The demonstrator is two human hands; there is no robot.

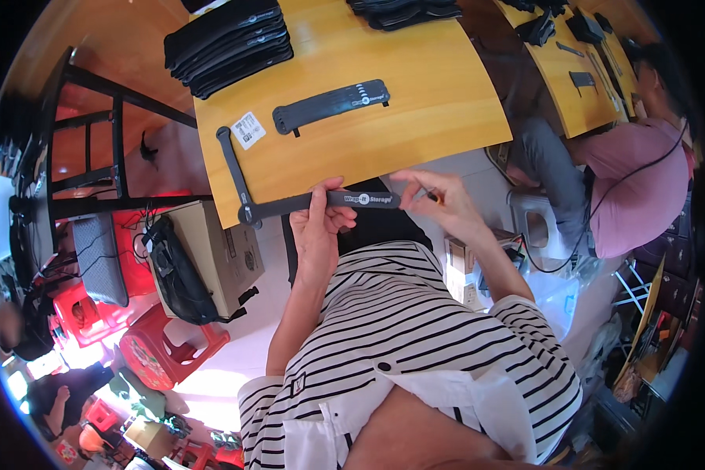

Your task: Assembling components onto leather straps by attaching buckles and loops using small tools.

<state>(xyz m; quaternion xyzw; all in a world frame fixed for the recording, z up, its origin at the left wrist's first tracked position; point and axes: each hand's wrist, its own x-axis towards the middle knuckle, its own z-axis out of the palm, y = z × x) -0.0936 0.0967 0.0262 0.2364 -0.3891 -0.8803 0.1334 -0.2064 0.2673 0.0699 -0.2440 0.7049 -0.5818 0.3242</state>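
In front of me, at the table's near edge, a long black strap (282,207) with pale printing and a rounded left end lies level across both hands. My left hand (318,232) grips it near the middle, thumb on top and fingers beneath. At its right end, my right hand (451,205) pinches the tip between thumb and fingers; a tiny orange-and-dark spot shows by these fingers, too small to name. A narrower black strap (233,166) lies on the table, its near end by the held strap's left end. Beyond lies a neat bundle of black straps (329,107) beside a white label sheet (248,131).
The yellow wooden table (439,94) carries a tall stack of black straps (227,48) and another pile (406,11) at its far edge. To the left stand a black metal frame (119,149), a cardboard box (231,247) and red stools (145,345). Another person (634,180) sits at right.
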